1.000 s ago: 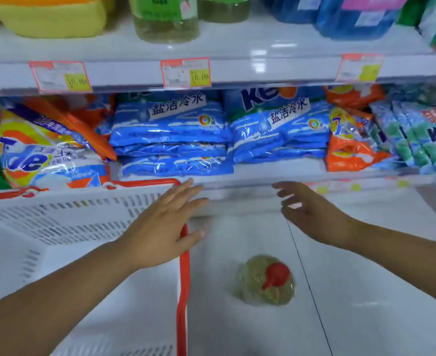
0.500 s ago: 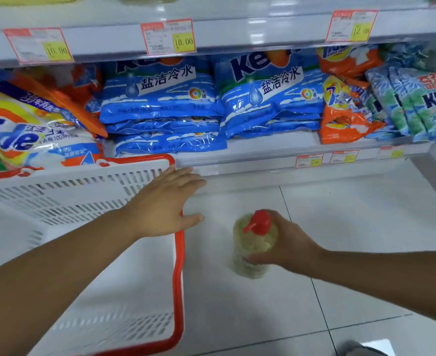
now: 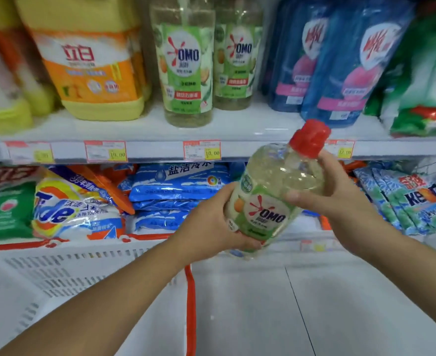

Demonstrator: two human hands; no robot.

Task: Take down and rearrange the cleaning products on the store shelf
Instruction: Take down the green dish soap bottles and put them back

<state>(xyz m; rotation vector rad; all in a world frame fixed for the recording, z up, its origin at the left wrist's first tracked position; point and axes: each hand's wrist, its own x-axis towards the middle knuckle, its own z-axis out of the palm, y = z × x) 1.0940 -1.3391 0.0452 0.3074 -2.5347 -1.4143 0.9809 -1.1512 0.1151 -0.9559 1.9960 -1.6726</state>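
A soap bottle (image 3: 265,214) is held up, tilted, in front of the shelf (image 3: 147,129).
The left hand (image 3: 211,222) curls under its bottom and the right hand (image 3: 340,201) wraps its neck below the red cap (image 3: 310,138). It looks full, heavy and slippery, so holding both ends seems safest.

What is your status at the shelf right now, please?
Both grip the bottle: left hand low, right hand high. Tilted, red cap up-right. Nothing seen between it and the upper shelf.

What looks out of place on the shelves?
On the lower shelf, an orange packet lies slanted across the Tide bag, unlike the flat blue stack beside it. The held OMO bottle looks intact.
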